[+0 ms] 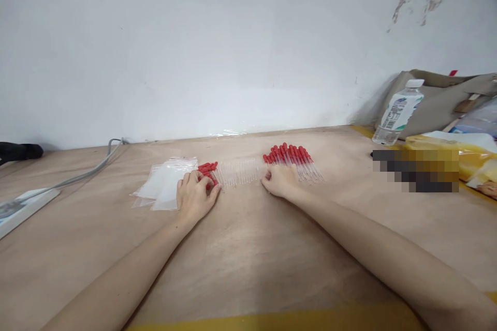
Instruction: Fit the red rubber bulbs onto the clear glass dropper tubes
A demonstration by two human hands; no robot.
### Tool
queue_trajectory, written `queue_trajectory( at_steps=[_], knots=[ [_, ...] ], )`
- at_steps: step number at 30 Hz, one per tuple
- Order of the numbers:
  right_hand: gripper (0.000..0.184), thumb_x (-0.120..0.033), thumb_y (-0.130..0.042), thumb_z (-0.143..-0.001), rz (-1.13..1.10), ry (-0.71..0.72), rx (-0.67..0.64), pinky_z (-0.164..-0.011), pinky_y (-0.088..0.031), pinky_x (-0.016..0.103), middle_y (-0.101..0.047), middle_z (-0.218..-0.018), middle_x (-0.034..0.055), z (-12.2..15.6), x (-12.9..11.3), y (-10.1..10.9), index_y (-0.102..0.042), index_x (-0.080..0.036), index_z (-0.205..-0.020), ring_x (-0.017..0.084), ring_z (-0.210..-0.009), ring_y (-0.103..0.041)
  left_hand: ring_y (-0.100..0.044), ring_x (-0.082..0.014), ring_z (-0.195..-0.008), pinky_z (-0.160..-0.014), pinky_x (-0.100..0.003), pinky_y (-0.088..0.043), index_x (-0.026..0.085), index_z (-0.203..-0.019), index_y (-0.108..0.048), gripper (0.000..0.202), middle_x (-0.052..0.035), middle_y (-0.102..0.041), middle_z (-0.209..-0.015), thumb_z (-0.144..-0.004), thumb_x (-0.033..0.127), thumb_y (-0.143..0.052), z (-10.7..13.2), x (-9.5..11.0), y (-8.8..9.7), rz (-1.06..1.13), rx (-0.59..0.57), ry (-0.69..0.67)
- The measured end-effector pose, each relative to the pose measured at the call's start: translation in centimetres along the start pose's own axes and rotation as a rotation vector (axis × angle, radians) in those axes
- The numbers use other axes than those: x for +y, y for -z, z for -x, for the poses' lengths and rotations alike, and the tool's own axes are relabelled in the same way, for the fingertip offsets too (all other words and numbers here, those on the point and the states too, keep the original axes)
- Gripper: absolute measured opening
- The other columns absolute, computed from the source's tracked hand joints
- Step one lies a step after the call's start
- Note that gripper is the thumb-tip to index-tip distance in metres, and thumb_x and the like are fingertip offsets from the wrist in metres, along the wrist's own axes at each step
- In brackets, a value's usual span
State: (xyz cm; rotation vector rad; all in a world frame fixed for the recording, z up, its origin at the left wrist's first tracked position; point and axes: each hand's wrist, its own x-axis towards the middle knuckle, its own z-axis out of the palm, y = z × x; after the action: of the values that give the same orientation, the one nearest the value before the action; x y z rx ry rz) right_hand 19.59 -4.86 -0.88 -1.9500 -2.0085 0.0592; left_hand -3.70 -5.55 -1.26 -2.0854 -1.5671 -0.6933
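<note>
A row of thin clear tubes (241, 171) lies side by side on the table between my hands. My left hand (195, 195) is at the row's left end, thumb and forefinger curled around a red cap among several loose red caps (207, 167). Under its outer fingers lies a stack of clear plastic bags (165, 186). At the right end of the row, my right hand (280, 180) has its fingertips pinched together; what is between them is hidden. Just beyond it, thin clear tubes with red caps (289, 152) lie fanned out in a bunch, partly covered by the hand.
On the right stand a water bottle (398, 114) and a grey bag (438, 95), with a yellow package (466, 158) before them. A grey cable (83, 176) runs to a white power strip (29, 209) at left. A white wall (194, 51) backs the wooden table (233, 258).
</note>
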Motion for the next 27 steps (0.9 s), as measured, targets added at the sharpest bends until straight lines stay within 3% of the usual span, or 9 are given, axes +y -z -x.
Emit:
queue_trajectory(
  at_steps=[4,7,9,12,16,19,22,27],
  knots=[
    [0.016,-0.031,-0.05,-0.077,-0.031,0.151,0.113,-0.073,-0.031,0.035,-0.064,-0.082,0.0064,2.5,1.8,0.1,-0.059,-0.018,-0.074,0.022,-0.081,-0.055,-0.046,-0.0263,-0.084,-0.071,-0.038,-0.035,0.019,-0.071,-0.064,0.021,-0.0082,-0.051,-0.08,-0.076,0.037,-0.053,0.1,0.4,0.4,0.034,0.084,0.018],
    [0.015,-0.031,-0.05,-0.079,-0.085,0.203,0.191,-0.073,-0.032,0.033,-0.062,-0.086,0.0056,3.6,3.0,-0.3,-0.057,-0.018,-0.08,0.021,-0.085,-0.052,-0.047,-0.023,-0.083,-0.073,-0.036,-0.038,0.017,-0.076,-0.064,0.018,-0.0071,-0.049,-0.08,-0.075,0.032,-0.055,0.5,1.3,0.9,0.232,0.134,-0.078],
    [0.017,-0.033,-0.054,-0.077,-0.166,0.197,0.188,-0.072,-0.033,0.031,-0.061,-0.085,0.0043,3.7,3.5,-0.6,-0.057,-0.018,-0.082,0.019,-0.083,-0.052,-0.048,-0.0197,-0.081,-0.073,-0.033,-0.041,0.017,-0.079,-0.063,0.015,-0.006,-0.048,-0.081,-0.075,0.029,-0.055,0.9,2.2,1.3,0.405,0.066,-0.228],
    [0.023,-0.039,-0.059,-0.073,-0.241,0.177,0.17,-0.068,-0.033,0.029,-0.061,-0.079,0.0026,3.4,3.5,-0.8,-0.057,-0.018,-0.083,0.018,-0.078,-0.052,-0.048,-0.0156,-0.075,-0.068,-0.029,-0.044,0.017,-0.081,-0.061,0.013,-0.0043,-0.047,-0.082,-0.077,0.024,-0.052,1.3,3.4,1.8,0.558,-0.13,-0.382],
    [0.017,-0.036,-0.058,-0.075,-0.23,0.127,0.135,-0.067,-0.03,0.03,-0.061,-0.074,0.0021,3.1,2.9,-0.5,-0.058,-0.019,-0.072,0.017,-0.073,-0.051,-0.049,-0.0129,-0.069,-0.059,-0.026,-0.046,0.017,-0.087,-0.059,0.015,-0.0039,-0.045,-0.086,-0.078,0.027,-0.052,1.4,4.4,2.1,0.622,-0.263,-0.318],
    [0.015,-0.031,-0.056,-0.077,-0.191,0.126,0.146,-0.066,-0.029,0.031,-0.061,-0.077,0.0029,3.2,2.7,-0.4,-0.059,-0.019,-0.069,0.018,-0.076,-0.051,-0.052,-0.0157,-0.08,-0.068,-0.029,-0.048,0.018,-0.096,-0.06,0.025,-0.0054,-0.048,-0.092,-0.076,0.033,-0.057,1.3,4.6,1.6,0.636,-0.274,-0.32],
    [0.014,-0.03,-0.055,-0.078,-0.134,0.169,0.226,-0.07,-0.029,0.032,-0.06,-0.08,0.0031,3.4,2.8,-0.6,-0.059,-0.02,-0.07,0.02,-0.082,-0.05,-0.055,-0.0163,-0.086,-0.077,-0.032,-0.047,0.019,-0.09,-0.065,0.018,-0.0058,-0.053,-0.1,-0.079,0.03,-0.056,1.3,4.7,0.7,0.652,-0.256,-0.353],
    [0.013,-0.026,-0.049,-0.082,-0.253,0.273,0.34,-0.073,-0.032,0.033,-0.06,-0.08,0.0037,4.2,3.1,-0.8,-0.056,-0.018,-0.075,0.018,-0.079,-0.052,-0.057,-0.0144,-0.085,-0.077,-0.028,-0.046,0.018,-0.088,-0.062,0.015,-0.0042,-0.061,-0.095,-0.084,0.024,-0.049,1.5,4.7,0.2,0.742,-0.136,-0.336]
  ],
)
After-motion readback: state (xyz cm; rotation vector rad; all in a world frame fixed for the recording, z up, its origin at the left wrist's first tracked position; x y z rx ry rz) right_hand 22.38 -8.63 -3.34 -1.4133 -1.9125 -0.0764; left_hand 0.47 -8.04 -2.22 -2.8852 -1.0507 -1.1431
